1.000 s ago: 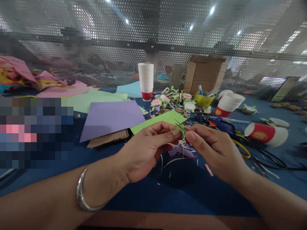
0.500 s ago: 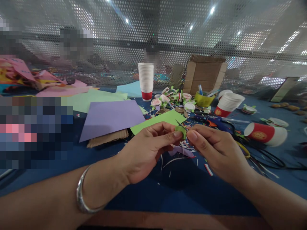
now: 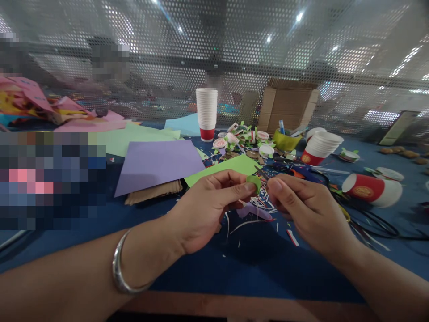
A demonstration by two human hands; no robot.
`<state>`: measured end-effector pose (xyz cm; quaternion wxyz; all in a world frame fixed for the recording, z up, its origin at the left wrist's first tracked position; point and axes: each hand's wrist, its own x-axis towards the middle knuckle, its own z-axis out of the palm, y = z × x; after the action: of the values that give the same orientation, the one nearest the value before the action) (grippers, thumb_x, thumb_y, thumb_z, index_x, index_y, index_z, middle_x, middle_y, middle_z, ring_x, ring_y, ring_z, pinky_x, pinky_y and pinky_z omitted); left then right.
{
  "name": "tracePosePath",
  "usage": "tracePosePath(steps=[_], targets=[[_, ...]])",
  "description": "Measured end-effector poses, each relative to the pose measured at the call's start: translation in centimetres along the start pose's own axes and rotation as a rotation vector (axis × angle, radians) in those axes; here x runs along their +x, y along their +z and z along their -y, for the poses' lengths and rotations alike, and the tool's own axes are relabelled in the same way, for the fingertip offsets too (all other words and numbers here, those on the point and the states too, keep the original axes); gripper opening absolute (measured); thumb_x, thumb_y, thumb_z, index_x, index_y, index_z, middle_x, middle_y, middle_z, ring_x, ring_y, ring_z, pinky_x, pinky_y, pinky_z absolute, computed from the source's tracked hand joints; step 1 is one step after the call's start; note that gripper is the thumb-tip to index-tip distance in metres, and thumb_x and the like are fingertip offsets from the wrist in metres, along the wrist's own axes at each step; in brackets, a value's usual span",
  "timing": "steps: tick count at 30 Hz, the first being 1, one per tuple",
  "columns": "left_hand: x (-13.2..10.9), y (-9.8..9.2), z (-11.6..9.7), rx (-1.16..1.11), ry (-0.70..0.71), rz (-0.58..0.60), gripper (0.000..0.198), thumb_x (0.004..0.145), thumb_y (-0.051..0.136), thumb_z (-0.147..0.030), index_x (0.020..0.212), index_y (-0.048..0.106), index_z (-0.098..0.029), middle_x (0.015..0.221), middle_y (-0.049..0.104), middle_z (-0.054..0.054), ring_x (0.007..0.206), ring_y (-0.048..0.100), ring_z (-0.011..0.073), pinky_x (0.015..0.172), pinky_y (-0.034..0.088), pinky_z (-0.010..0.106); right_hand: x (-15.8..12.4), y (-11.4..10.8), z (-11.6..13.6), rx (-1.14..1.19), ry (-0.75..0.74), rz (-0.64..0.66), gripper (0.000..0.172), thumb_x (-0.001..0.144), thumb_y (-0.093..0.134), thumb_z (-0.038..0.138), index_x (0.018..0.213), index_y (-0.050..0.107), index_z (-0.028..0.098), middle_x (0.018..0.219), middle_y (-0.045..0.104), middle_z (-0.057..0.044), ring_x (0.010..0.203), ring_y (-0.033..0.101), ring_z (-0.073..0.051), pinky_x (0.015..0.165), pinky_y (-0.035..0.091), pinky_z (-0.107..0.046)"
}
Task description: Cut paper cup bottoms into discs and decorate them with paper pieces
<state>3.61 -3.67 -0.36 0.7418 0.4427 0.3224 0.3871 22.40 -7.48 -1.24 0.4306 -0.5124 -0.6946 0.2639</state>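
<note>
Over the near part of the blue table [image 3: 201,277], the left hand [image 3: 208,212] pinched a small green paper piece [image 3: 254,183] between thumb and fingers, well above the surface. Just beside it, the right hand [image 3: 301,205] had its fingertips closed on a thin metal tool [image 3: 262,173], perhaps scissors, though the grip hid most of it. Half a second earlier the tool overlapped the paper; now it had drawn clear, suggesting a pause between strokes of shaping. Beyond lay a purple scrap [image 3: 256,211], then a bright green sheet [image 3: 231,167], with stacked cups [image 3: 207,107] standing farther back.
</note>
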Motion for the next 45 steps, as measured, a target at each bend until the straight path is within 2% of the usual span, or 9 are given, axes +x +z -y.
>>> tracePosePath(steps=[4,7,13,20,23,27,32,38,45], targets=[[-0.1,-0.1,-0.1,0.117,0.032,-0.015,0.019,0.083,0.077,-0.025,0.078,0.062,-0.016,0.079,0.065,0.0,0.077,0.06,0.0104,0.074,0.045,0.023,0.3,0.0,-0.6,0.07,0.082,-0.066,0.048,0.099,0.052,0.061,0.073,0.055,0.02,0.061,0.037,0.005,0.051,0.031,-0.008,0.043,0.021,-0.025],[-0.2,-0.1,-0.1,0.223,0.053,-0.021,0.017,0.086,0.075,-0.026,0.08,0.062,-0.016,0.081,0.068,0.001,0.078,0.063,0.0114,0.073,0.048,0.023,0.4,0.0,-0.6,0.095,0.078,-0.033,0.047,0.097,0.054,0.062,0.078,0.06,0.02,0.059,0.036,0.006,0.051,0.029,-0.009,0.043,0.022,-0.024],[-0.4,0.1,-0.1,0.322,0.057,0.05,0.012,0.09,0.069,-0.017,0.081,0.062,-0.015,0.071,0.067,-0.001,0.068,0.064,0.0092,0.067,0.052,0.02,0.5,0.2,0.3,0.039,0.024,0.014,0.029,0.091,0.069,0.047,0.081,0.066,0.02,0.068,0.056,0.002,0.059,0.048,-0.011,0.051,0.04,-0.023],[-0.6,0.6,-0.6,0.238,-0.028,0.032,0.013,0.088,0.069,-0.012,0.078,0.061,-0.015,0.066,0.067,-0.002,0.061,0.062,0.0073,0.063,0.05,0.018,0.3,0.4,0.2,0.105,0.012,-0.014,0.018,0.092,0.07,0.036,0.085,0.068,0.02,0.071,0.064,0.001,0.061,0.055,-0.01,0.055,0.046,-0.021],[-0.6,0.6,-0.6,0.166,-0.045,0.017,0.015,0.086,0.073,-0.014,0.076,0.062,-0.014,0.065,0.066,-0.002,0.06,0.06,0.0067,0.064,0.05,0.018,0.1,0.3,0.2,0.13,0.018,-0.018,0.018,0.093,0.069,0.036,0.084,0.067,0.02,0.072,0.064,0.001,0.061,0.056,-0.01,0.055,0.047,-0.02],[-0.5,0.1,-0.5,0.242,0.083,0.032,0.013,0.085,0.075,-0.019,0.078,0.065,-0.013,0.068,0.068,0.0,0.064,0.062,0.008,0.066,0.051,0.018,0.0,0.1,0.2,0.164,0.038,-0.01,0.023,0.092,0.071,0.041,0.085,0.066,0.02,0.072,0.062,0.002,0.061,0.054,-0.01,0.053,0.043,-0.021],[0.0,-0.6,-0.9,0.419,0.21,-0.021,0.01,0.082,0.073,-0.018,0.076,0.066,-0.014,0.064,0.066,-0.002,0.06,0.06,0.0074,0.06,0.047,0.018,0.1,-0.4,0.0,0.137,0.011,0.047,0.044,0.1,0.052,0.057,0.078,0.06,0.019,0.06,0.038,0.006,0.051,0.032,-0.008,0.048,0.029,-0.024],[0.1,-1.2,-0.8,0.583,0.269,-0.067,0.005,0.077,0.071,-0.018,0.078,0.067,-0.016,0.066,0.063,-0.004,0.061,0.054,0.0078,0.056,0.041,0.02,0.2,-0.6,0.3,-0.171,-0.051,0.125,0.043,0.103,0.049,0.055,0.084,0.066,0.019,0.072,0.058,0.002,0.065,0.05,-0.011,0.058,0.036,-0.026],[-0.1,-0.9,-0.8,0.597,0.254,-0.033,0.009,0.075,0.072,-0.02,0.076,0.065,-0.015,0.065,0.056,-0.005,0.058,0.045,0.006,0.053,0.035,0.02,0.2,-0.4,0.3,-0.233,-0.12,0.124,0.038,0.102,0.053,0.049,0.078,0.064,0.021,0.07,0.06,0.003,0.065,0.055,-0.011,0.061,0.038,-0.025]])
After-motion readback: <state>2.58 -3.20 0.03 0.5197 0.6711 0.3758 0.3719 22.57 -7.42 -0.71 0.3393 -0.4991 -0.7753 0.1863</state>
